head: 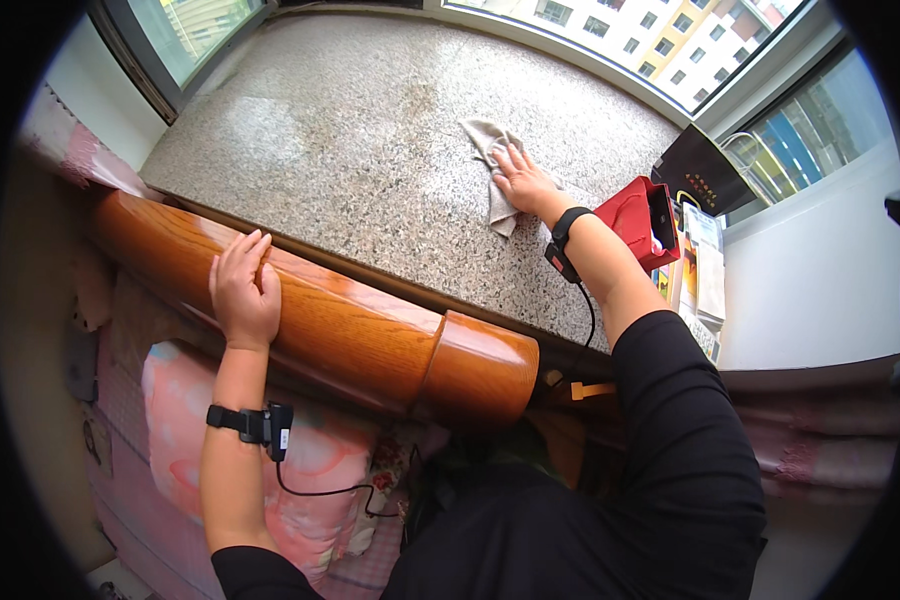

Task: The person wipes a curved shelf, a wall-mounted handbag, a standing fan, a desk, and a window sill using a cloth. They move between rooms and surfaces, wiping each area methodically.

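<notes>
My right hand (523, 180) presses a crumpled grey-beige cloth (501, 214) onto the speckled granite window sill (330, 172). Part of the cloth spreads out beyond the fingertips, and part hangs back toward me under the palm. On the rounded top of a glossy wooden headboard (360, 330) rests my left hand (244, 292), holding nothing, thumb apart from the fingers. Wet-looking shiny patches show on the stone.
Right of my right forearm stand a red paper bag (637, 217), a black paper bag (701, 169) and stacked printed papers or boxes (701, 262). Windows border the sill. Below the headboard lies a pink pillow (307, 465). Cables (330, 492) run from both wrist straps.
</notes>
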A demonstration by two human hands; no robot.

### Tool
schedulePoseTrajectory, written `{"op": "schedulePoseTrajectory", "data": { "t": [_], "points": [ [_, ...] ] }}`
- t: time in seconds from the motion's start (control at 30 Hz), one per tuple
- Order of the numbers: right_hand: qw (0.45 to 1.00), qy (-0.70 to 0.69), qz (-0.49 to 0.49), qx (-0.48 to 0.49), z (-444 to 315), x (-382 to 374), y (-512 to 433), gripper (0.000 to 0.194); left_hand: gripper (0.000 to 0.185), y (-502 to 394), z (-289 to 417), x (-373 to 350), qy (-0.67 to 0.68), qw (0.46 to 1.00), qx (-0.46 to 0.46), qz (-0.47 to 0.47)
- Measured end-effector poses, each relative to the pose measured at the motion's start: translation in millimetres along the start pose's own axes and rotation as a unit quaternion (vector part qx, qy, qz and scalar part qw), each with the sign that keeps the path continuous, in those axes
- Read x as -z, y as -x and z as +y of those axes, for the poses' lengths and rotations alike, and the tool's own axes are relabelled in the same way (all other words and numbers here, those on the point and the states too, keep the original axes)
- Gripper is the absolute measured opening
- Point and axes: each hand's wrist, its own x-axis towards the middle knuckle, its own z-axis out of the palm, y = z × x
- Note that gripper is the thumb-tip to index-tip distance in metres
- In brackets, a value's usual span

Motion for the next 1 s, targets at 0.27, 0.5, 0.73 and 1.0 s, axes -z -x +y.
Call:
{"op": "schedulePoseTrajectory", "data": {
  "t": [0.27,0.5,0.73,1.0],
  "points": [
    [0.956,-0.083,-0.019,-0.279,23,-6,39,0.072,0.032,1,-3,-2,0.005,1.0,-0.001,0.016],
    [0.965,-0.073,-0.064,-0.242,-17,-7,118,0.077,0.03,3,-7,-9,0.006,1.0,0.009,0.024],
    [0.973,-0.09,-0.146,-0.156,-46,-14,204,0.083,0.031,4,-6,-12,-0.011,1.0,0.015,0.023],
    [0.976,-0.092,-0.142,-0.14,-38,-18,207,0.084,0.033,5,-11,-13,-0.017,1.0,0.003,0.012]
  ]
}}
